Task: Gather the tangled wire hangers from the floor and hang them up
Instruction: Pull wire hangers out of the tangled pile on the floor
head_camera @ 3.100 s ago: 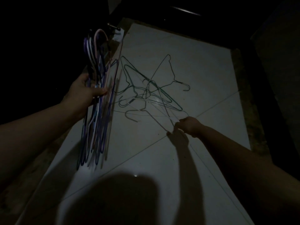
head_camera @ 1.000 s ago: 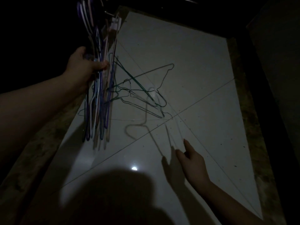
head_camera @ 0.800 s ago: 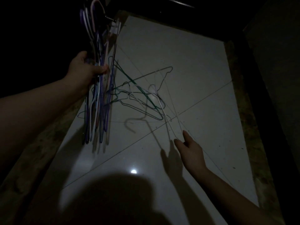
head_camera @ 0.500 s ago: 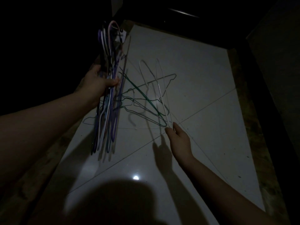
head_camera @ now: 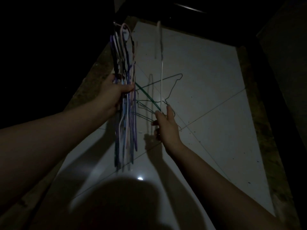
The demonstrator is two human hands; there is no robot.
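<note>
My left hand grips a thick bundle of wire hangers, purple, blue, pink and white, held upright with the hooks at the top. My right hand holds a white wire hanger by its lower part; the hanger stands upright with its hook high above. A tangle of green and dark hangers lies between my hands, partly lifted off the white tiled floor. Low light blurs the thin wires near my right fingers.
Dark walls or furniture edge the floor at the back and right. A rough brownish strip borders the tiles on the left. My shadow covers the near tiles.
My right hand rose from the floor toward my left hand with the white hanger, which now stands upright. The green tangle shifted left and lifted a little.
</note>
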